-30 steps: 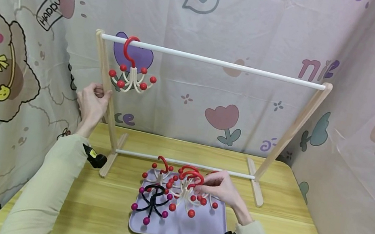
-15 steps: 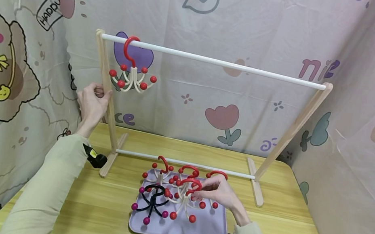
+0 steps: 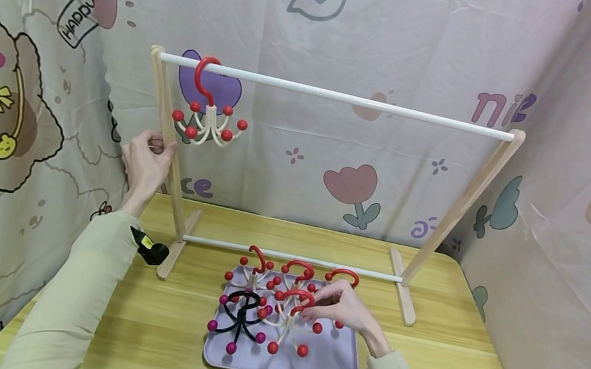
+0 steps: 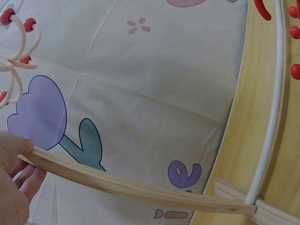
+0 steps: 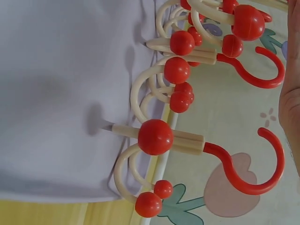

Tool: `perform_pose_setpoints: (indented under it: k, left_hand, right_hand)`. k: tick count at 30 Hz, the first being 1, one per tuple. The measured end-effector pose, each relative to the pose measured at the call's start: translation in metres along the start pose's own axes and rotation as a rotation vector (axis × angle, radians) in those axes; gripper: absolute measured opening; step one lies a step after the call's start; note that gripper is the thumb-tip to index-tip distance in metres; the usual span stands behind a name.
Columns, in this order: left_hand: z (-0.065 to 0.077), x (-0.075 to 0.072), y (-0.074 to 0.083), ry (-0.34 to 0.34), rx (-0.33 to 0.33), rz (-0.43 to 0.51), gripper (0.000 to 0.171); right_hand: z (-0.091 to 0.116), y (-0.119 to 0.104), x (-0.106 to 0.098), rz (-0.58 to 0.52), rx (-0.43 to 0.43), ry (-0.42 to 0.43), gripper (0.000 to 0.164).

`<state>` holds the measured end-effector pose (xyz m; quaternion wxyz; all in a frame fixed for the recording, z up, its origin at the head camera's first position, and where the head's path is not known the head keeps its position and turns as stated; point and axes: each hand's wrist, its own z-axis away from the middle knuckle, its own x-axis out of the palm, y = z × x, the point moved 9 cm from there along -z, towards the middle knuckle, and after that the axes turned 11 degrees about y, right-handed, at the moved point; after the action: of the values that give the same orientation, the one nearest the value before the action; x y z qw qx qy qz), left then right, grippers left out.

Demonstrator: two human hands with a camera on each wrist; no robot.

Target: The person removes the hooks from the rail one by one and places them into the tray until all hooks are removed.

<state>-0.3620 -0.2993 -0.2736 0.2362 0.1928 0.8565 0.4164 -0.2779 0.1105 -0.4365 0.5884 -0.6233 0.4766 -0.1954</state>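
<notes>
My left hand [image 3: 146, 161] grips the left wooden post [image 4: 122, 185] of a rack between thumb and fingers. With its thumb and fingers, my right hand [image 3: 342, 308] pinches a cream multi-arm hanger [image 3: 289, 323] near its red hook. This hanger has red ball tips and stands upright, low over the lilac tray [image 3: 327, 367]. Just left of it on the tray is a black hanger [image 3: 240, 316] with magenta balls. Behind stand more red-hooked hangers, including one at the back left [image 3: 258, 260]. In the right wrist view, the held hanger [image 5: 248, 22] is cut off at the top.
A similar red-hooked hanger [image 3: 210, 119] hangs at the left end of the rack's white top rod [image 3: 344, 97]. The rack's lower rod [image 3: 222, 244] runs just behind the tray. A right post [image 3: 461, 201] stands on a wooden foot. Printed cloth surrounds the wooden table [image 3: 453, 364].
My right hand has brought the hanger down and slightly towards me at the front of the tray group. The back right hanger's hook has come into sight. My left hand has stayed still.
</notes>
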Motion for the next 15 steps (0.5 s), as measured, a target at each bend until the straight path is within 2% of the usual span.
perform_pose_setpoints:
  k: [15]
  left_hand:
    - [0.001,-0.001,0.001,0.007,0.015,0.001,0.031]
  right_hand:
    - [0.0,0.007,0.012,-0.012,0.013,-0.022,0.015]
